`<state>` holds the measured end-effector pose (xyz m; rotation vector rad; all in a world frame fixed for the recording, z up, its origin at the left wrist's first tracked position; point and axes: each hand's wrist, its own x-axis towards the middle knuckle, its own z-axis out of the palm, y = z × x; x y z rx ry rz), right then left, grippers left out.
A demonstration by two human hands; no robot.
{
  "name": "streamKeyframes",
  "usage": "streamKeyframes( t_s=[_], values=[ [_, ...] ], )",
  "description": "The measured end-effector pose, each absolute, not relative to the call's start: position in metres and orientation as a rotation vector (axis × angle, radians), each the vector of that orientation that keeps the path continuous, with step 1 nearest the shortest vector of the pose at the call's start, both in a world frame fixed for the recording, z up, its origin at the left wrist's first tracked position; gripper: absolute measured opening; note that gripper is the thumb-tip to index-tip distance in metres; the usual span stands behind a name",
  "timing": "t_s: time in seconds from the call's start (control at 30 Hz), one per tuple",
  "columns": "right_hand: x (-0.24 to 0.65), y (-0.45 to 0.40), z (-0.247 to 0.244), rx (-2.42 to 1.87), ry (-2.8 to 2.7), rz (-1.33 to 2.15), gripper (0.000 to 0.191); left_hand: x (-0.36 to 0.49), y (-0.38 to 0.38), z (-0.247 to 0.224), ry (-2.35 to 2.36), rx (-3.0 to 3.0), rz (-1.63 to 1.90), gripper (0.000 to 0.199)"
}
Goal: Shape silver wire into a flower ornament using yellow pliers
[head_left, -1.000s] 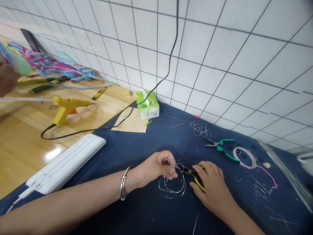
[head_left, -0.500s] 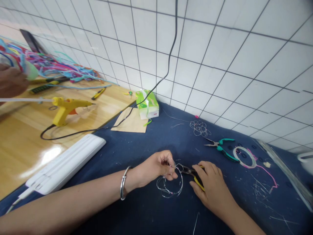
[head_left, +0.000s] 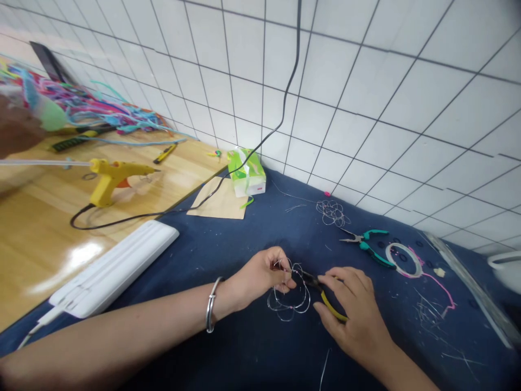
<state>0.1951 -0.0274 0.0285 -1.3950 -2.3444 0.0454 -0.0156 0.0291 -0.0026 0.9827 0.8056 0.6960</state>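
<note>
Pinched between the fingers of my left hand [head_left: 273,272] is a looped silver wire ornament [head_left: 303,307] with small pink dots along it. My right hand [head_left: 353,298] is wrapped round pliers with yellow handles [head_left: 334,308]. Their dark jaws reach left to the wire beside my left fingertips; whether they grip it I cannot make out. Green-handled needle-nose pliers [head_left: 362,239] lie open on the dark blue cloth [head_left: 228,244] beyond my right hand. Another wire piece of several loops [head_left: 331,212] rests farther back, near the wall.
A yellow glue gun [head_left: 106,180], a white power strip [head_left: 118,269] and a tissue pack [head_left: 246,172] stand to the left. A black cord [head_left: 280,117] crosses in front of the wall. Another person's hand [head_left: 18,127] is at far left. Wire scraps [head_left: 429,315] lie right.
The yellow-handled pliers have swung, their handles now tilting lower to the right. The wire ornament has turned slightly in my left fingers. The other person's hand has shifted a little.
</note>
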Motion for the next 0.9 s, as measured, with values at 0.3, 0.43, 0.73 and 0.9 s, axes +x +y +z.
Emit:
streamKeyframes(
  t_s=[0.3,0.43,0.73,0.9],
  values=[
    [0.135,-0.025,0.028,-1.399,-2.287,0.138,0.012,-0.01,0.017,-0.002,0.918,1.123,0.831,0.009],
    [0.135,-0.024,0.025,-1.399,-2.246,0.167,0.019,-0.011,0.016,0.002,0.889,1.083,0.825,0.01],
    [0.152,-0.041,0.023,-1.371,-1.937,0.424,0.013,-0.009,0.011,0.001,0.633,0.906,0.8,0.014],
    [0.159,-0.045,0.018,-1.428,-1.779,0.614,0.012,-0.007,0.009,0.0,0.607,0.895,0.79,0.013]
  ],
)
